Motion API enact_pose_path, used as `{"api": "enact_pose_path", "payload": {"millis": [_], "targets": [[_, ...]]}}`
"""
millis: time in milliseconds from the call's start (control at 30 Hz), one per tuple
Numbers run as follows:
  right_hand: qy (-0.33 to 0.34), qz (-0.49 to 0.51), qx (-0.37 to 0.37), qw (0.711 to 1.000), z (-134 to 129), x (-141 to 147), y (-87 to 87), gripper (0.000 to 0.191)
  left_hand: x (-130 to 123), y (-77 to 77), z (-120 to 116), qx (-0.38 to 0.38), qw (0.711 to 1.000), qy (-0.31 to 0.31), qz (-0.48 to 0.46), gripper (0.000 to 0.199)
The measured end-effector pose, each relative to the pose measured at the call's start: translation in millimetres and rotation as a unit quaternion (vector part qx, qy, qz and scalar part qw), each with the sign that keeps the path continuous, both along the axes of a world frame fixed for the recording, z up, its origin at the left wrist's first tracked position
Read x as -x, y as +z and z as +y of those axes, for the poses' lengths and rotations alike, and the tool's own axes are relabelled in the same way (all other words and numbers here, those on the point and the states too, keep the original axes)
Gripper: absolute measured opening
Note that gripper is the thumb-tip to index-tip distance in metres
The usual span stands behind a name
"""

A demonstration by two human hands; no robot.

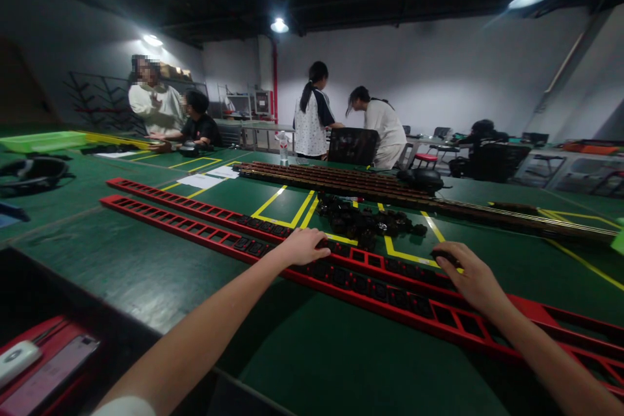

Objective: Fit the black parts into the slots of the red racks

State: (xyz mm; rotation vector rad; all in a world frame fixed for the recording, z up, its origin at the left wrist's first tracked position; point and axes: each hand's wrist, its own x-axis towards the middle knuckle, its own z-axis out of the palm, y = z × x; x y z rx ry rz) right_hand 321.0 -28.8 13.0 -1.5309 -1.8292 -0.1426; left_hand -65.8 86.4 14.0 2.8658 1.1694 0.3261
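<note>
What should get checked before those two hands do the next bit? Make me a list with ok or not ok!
1. Right hand gripping a black piece: ok, fingertips hold it.
2. Which way round that piece faces: cannot tell, too dark.
3. Left hand holding a piece: cannot tell; its fingertips are over the far red frame.
4. Open slots in the far red frame: ok, some show between the hands.
5. Every slot filled in the near red frame: not ok, some are open.
6. Pile of black parts nearby: ok, just beyond the frames.
</note>
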Motion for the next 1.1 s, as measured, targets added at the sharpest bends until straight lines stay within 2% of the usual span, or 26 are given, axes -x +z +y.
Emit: {"api": "enact_pose_path", "payload": {"millis": [233, 467, 633, 1100], "targets": [[-0.019, -0.003, -0.040, 0.999, 0.1, -2.2, 0.4, 0.025, 0.6, -1.7, 1.4, -0.003, 1.000, -0.004, -0.006, 0.039], [-0.022, -0.009, -0.027, 0.999, -0.9, -1.8, 1.1, 0.024, 0.1, -2.0, 2.4, -0.004, 1.000, -0.007, 0.003, 0.040], [-0.053, 0.003, -0.019, 0.998, 1.4, -3.9, -3.9, 0.035, -0.1, -1.2, 2.1, -0.002, 1.000, -0.005, 0.008, 0.041], [-0.087, 0.014, -0.013, 0.996, 1.8, -8.6, -4.8, 0.038, 0.4, -2.3, 3.0, 0.005, 1.000, -0.008, 0.004, 0.042]]}}
